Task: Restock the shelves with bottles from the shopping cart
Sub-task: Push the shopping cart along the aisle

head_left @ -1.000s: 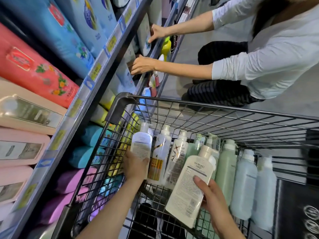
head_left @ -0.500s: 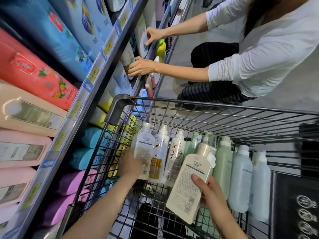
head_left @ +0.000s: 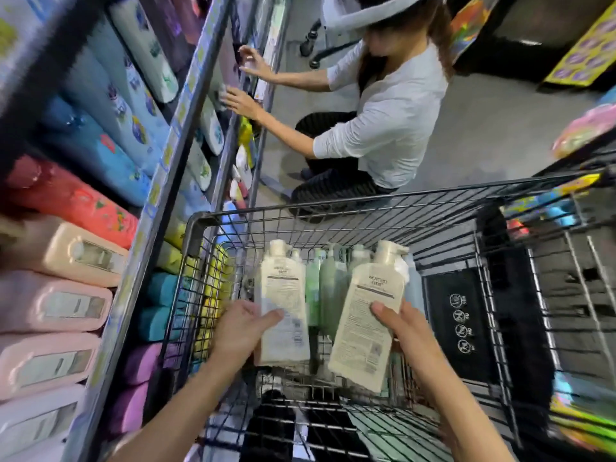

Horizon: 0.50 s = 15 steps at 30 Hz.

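Two white pump bottles are lifted above the black wire shopping cart (head_left: pixel 336 208). My left hand (head_left: pixel 241 331) grips the left white bottle (head_left: pixel 283 305) by its lower side, thumb across the label. My right hand (head_left: pixel 405 331) grips the right white bottle (head_left: pixel 368 325), which tilts to the right. Behind them several green and pale bottles (head_left: pixel 328 288) stand in the cart. The shelves (head_left: pixel 166 151) run along the left, full of lying bottles.
Another person (head_left: pixel 383 128) in a white shirt crouches just beyond the cart, both hands on the lower shelves. Pink, red and blue bottles (head_left: pixel 66 295) fill the left shelf. A second wire cart side (head_left: pixel 566 295) stands at the right. Grey floor lies beyond.
My left hand has lifted its white bottle out of the row, and both bottles are now raised side by side. The view has swung up and right, showing more of the crouching person.
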Available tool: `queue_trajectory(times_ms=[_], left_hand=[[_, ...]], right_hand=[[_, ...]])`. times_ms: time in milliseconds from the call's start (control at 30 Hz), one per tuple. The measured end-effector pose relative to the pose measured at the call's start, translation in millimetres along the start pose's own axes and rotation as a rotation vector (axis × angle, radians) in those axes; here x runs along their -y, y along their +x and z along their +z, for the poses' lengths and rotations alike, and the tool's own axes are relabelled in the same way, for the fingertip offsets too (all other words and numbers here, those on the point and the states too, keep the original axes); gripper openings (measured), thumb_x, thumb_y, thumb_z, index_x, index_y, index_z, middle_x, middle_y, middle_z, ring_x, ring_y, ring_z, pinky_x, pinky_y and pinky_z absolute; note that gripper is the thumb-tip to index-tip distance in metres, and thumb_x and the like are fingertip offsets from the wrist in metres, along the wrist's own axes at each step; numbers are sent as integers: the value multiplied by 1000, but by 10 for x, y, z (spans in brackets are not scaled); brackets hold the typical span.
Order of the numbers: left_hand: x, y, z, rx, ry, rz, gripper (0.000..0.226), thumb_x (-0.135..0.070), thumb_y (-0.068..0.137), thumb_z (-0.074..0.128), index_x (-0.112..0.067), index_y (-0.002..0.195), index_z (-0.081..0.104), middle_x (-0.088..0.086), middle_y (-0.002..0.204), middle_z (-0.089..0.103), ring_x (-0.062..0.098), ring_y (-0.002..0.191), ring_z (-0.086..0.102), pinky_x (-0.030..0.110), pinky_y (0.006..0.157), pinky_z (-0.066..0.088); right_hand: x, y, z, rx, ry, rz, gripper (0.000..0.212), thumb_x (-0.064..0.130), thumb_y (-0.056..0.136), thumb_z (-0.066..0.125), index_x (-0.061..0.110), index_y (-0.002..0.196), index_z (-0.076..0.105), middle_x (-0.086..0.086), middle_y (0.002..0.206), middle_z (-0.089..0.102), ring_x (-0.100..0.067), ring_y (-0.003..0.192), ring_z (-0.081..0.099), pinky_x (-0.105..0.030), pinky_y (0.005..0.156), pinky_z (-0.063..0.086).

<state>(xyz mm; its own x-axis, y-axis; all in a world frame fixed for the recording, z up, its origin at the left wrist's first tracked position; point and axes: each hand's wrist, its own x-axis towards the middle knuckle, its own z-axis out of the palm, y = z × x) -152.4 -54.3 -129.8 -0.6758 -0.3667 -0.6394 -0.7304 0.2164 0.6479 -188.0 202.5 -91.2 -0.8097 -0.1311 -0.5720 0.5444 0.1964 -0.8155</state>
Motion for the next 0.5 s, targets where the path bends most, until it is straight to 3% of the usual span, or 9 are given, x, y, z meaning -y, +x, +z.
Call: queue_trajectory(times_ms=[100,200,267,400,500], left_hand=[[-251,-442,-118,85,-206,101,26,-25,71,84,-19,82,61,-10,72,73,1,65,68,10,55,46],[-465,-889,-266,119,-334,166,35,-18,70,83,-9,91,56,-15,66,72,-4,59,66,5,50,42],[-548,-1181,-359,94,-404,224,45,-24,62,81,-7,95,56,-12,71,74,0,61,69,7,50,44],[-584,-1718,-496,-93,-440,295,59,-37,48,91,-13,90,58,-9,73,74,4,65,70,12,54,47],[-480,-2176,-444,-264,-527,284,61,-42,38,86,-13,85,60,11,87,74,24,82,70,36,76,53]], right_hand=[[241,-318,-171,-16,-25,-86,42,52,80,68,24,112,66,5,108,73,-13,97,70,-17,71,54],[481,-632,-311,-37,-57,-162,48,57,75,68,21,106,69,3,106,74,-15,95,71,-20,72,53],[585,-767,-407,-32,-35,-170,57,58,69,73,18,110,67,2,107,74,-17,96,71,-30,76,52],[766,-920,-534,37,-5,-215,57,47,73,78,11,114,63,-7,108,73,-25,97,71,-50,89,53],[854,-1039,-583,133,-16,-283,50,44,75,72,12,112,64,-7,105,73,-26,95,71,-51,88,54]])
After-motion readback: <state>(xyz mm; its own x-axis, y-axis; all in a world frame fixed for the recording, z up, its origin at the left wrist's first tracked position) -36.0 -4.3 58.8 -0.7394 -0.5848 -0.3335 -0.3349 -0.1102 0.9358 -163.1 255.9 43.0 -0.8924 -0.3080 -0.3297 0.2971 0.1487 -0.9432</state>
